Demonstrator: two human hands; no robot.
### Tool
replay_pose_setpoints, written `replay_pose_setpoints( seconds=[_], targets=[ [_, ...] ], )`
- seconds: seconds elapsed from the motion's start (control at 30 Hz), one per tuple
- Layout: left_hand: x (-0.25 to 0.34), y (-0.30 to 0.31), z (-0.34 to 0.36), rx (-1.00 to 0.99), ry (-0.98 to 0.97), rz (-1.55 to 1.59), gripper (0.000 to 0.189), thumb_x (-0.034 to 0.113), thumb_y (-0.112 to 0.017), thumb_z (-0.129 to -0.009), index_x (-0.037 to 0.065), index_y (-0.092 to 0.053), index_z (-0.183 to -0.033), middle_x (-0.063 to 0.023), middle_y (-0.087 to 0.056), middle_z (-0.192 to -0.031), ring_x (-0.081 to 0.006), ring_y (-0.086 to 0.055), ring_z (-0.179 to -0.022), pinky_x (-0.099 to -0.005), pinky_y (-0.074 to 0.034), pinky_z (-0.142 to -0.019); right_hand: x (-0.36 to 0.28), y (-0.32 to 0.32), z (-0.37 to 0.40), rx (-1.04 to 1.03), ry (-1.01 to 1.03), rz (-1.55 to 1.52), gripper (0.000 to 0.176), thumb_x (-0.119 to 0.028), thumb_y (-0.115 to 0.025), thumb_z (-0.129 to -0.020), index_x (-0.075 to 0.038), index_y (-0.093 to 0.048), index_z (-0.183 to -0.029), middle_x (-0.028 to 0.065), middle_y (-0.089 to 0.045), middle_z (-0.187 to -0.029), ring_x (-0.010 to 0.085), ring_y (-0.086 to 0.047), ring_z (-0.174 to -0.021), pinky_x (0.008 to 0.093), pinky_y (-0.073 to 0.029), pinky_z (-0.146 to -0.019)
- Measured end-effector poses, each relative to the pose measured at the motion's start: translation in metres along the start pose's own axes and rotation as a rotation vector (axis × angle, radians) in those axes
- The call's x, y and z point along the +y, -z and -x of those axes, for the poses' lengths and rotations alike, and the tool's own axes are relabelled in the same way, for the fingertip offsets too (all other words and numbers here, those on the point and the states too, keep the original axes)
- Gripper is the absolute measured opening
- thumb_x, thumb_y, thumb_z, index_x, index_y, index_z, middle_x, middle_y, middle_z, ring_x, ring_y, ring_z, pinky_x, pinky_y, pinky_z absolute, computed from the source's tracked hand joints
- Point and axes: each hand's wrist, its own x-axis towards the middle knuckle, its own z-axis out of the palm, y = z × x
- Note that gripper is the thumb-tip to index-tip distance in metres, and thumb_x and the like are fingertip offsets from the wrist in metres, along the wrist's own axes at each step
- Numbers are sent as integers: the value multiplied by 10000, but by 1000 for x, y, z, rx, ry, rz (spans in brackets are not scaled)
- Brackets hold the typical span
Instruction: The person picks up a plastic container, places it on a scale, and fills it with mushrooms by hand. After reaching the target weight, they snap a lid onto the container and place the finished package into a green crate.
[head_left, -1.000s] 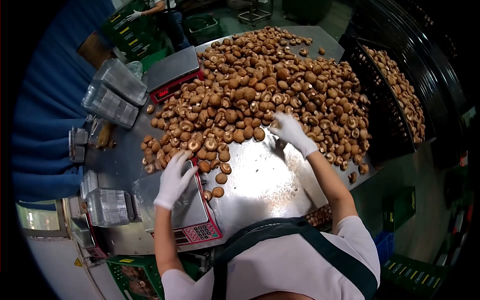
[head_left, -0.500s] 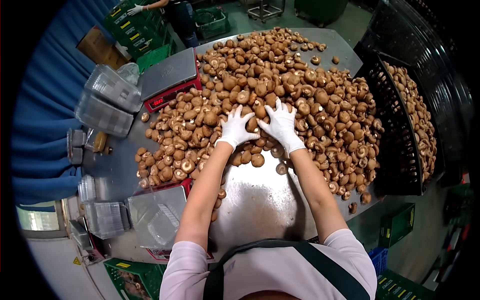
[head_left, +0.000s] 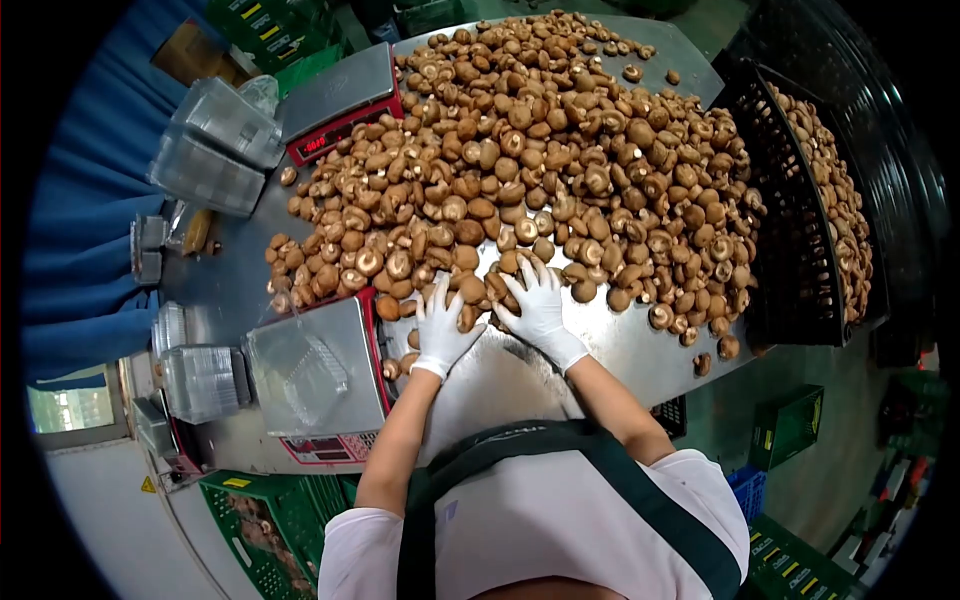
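Observation:
A wide heap of brown shiitake mushrooms [head_left: 590,180] covers much of the metal table [head_left: 500,385]. My left hand [head_left: 445,328], in a white glove, lies at the near edge of the heap with fingers spread over a few mushrooms. Beside it my right hand [head_left: 541,318], gloved too, rests with its fingers apart against mushrooms between the hands. Some mushrooms under the fingertips are partly hidden. Left of my left hand, a clear plastic tray [head_left: 312,370] sits on a red scale [head_left: 375,350].
Another red scale [head_left: 345,85] stands at the back left, near stacked clear trays [head_left: 215,150]. On the right is a black crate [head_left: 790,215] filled with mushrooms. Green crates [head_left: 255,520] stand below the table at lower left, and another green crate [head_left: 787,428] at lower right.
Both hands have drawn back toward my body, pulling some mushrooms from the heap's near side. A gap of bare metal now shows behind them. The camera view has tilted down.

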Motion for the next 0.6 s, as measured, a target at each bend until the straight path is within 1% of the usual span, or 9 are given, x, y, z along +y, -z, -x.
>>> replay_pose_setpoints(
  seconds=[0.1,0.2,0.27,0.33,0.37,0.4,0.47,0.53,0.6],
  targets=[
    [12,5,44,-31,-17,-36,735,399,-759,-627,153,-506,-1272,-147,-388,-1375,-376,-317,-1288,-558,-201,-1047,-6,11,33,-136,40,33,586,-358,-695,-695,-171,-538,-1228,192,-439,-1284,405,-370,-1220,567,-270,-1011],
    [30,9,74,-115,-89,-46,741,366,-775,-593,184,-515,-1263,-121,-404,-1365,-365,-292,-1306,-577,-180,-1056,-8,29,59,-233,104,93,614,-354,-695,-689,-175,-522,-1250,175,-442,-1286,409,-369,-1218,575,-266,-1011],
    [39,11,90,-136,-81,-45,710,353,-773,-608,167,-528,-1248,-109,-413,-1357,-361,-286,-1311,-577,-171,-1063,-4,35,81,-281,101,73,605,-340,-689,-693,-176,-522,-1250,155,-437,-1298,397,-352,-1246,586,-253,-1019],
    [40,10,101,-139,-98,6,678,339,-766,-629,143,-536,-1236,-102,-436,-1336,-351,-289,-1313,-582,-163,-1065,1,40,100,-331,188,97,572,-331,-685,-701,-175,-533,-1231,140,-439,-1303,382,-342,-1272,598,-238,-1026],
    [39,12,103,-114,-114,5,654,327,-758,-659,123,-531,-1237,-110,-458,-1312,-329,-342,-1286,-546,-195,-1063,1,49,102,-360,188,95,567,-338,-685,-713,-181,-532,-1236,129,-446,-1307,359,-350,-1281,579,-246,-1037],
    [36,14,102,-118,-110,7,654,327,-758,-659,123,-531,-1237,-110,-458,-1312,-329,-342,-1286,-546,-195,-1063,7,52,104,-365,187,93,567,-338,-685,-713,-181,-532,-1236,129,-446,-1307,359,-350,-1281,579,-246,-1037],
    [28,17,92,53,-86,164,624,312,-745,-688,124,-527,-1242,-124,-473,-1290,-309,-402,-1242,-491,-239,-1051,23,55,100,-306,216,-14,577,-364,-681,-731,-179,-521,-1254,127,-450,-1311,350,-388,-1253,549,-273,-1039],
    [17,22,63,127,-85,118,559,341,-698,-747,121,-515,-1228,-128,-423,-1349,-298,-377,-1259,-469,-231,-1049,33,65,72,-252,162,-18,560,-377,-662,-763,-152,-516,-1255,154,-455,-1308,344,-438,-1198,523,-314,-1025],
    [15,34,18,122,-25,120,609,372,-679,-762,121,-475,-1279,-168,-355,-1413,-338,-327,-1302,-514,-218,-1062,51,64,30,28,193,41,509,-350,-651,-776,-125,-530,-1217,162,-473,-1258,344,-445,-1177,493,-336,-1003]
  ],
)
